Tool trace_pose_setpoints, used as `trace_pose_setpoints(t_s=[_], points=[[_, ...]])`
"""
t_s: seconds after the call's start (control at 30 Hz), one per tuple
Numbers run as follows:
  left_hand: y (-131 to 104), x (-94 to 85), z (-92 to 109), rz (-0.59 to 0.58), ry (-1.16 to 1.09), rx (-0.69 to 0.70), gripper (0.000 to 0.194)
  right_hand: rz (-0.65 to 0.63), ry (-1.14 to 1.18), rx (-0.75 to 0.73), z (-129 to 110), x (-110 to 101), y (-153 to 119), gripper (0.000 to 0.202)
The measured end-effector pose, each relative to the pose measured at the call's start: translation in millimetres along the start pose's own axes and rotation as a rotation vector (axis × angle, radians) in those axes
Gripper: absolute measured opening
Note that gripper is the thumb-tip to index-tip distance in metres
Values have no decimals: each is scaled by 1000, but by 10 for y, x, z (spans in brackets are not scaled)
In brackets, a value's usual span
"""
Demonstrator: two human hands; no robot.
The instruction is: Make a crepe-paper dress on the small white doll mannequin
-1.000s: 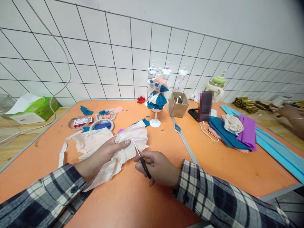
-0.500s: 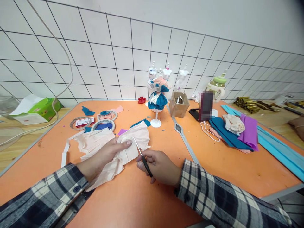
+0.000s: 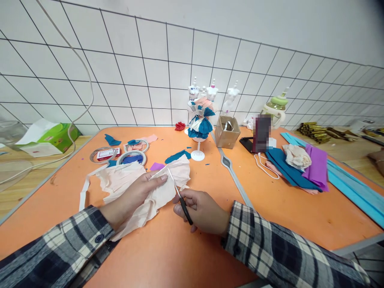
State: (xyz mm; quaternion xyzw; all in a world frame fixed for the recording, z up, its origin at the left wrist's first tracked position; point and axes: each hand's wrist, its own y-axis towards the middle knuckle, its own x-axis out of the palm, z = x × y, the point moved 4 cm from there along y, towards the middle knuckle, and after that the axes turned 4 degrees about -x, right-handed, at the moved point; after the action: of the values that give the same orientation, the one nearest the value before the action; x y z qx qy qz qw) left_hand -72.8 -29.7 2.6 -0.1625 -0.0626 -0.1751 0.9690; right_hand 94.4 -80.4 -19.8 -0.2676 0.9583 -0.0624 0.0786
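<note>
One crumpled pale-pink thin-paper sheet (image 3: 160, 196), in the left hand (image 3: 145, 188), over the near middle of the orange tabletop (image 3: 144, 260). Left fingers: pinched on the sheet, thumb on top, rest mostly hidden. Right hand (image 3: 204, 210): curled around slim black-handled scissors (image 3: 183, 204). Exact finger-loop fit: cannot tell.

Key relation: scissors' long axis, from right palm up-left, away from the body; tips on the sheet, just right of the left thumb. Blade gap: too small to tell. Sheet's long axis: from beside the left cuff out to far right; bulk left of the right fingers, far flap just past the blades. Left hand nearer the sheet; right hand at its right edge.

Past the flap: teal paper scrap (image 3: 177, 156), purple paper scrap (image 3: 157, 166). Open room: toward the body, and right up to the grey metal strip (image 3: 238, 186).
</note>
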Motion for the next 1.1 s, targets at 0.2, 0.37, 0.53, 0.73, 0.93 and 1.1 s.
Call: trace_pose_setpoints(t_s=[0.2, 0.37, 0.53, 0.73, 0.93, 1.1], points=[[71, -87, -87, 8, -51, -34, 24, -3, 15, -6, -7, 10, 1, 21], [35, -87, -39, 65, -67, 24, 30, 0, -16, 8, -8, 1, 1, 22], [-25, -29, 56, 141, 33, 126, 40, 27, -117, -6, 2, -18, 17, 26], [-53, 29, 94, 191, 80, 82, 36, -17, -92, 10, -12, 9, 0, 25], [-99, 100, 131, 202, 78, 36, 34, -40, -68, -25, -13, 25, -21, 24], [-85, 105, 106, 145, 39, 44, 32, -32, -61, -32, -1, 23, -12, 23]])
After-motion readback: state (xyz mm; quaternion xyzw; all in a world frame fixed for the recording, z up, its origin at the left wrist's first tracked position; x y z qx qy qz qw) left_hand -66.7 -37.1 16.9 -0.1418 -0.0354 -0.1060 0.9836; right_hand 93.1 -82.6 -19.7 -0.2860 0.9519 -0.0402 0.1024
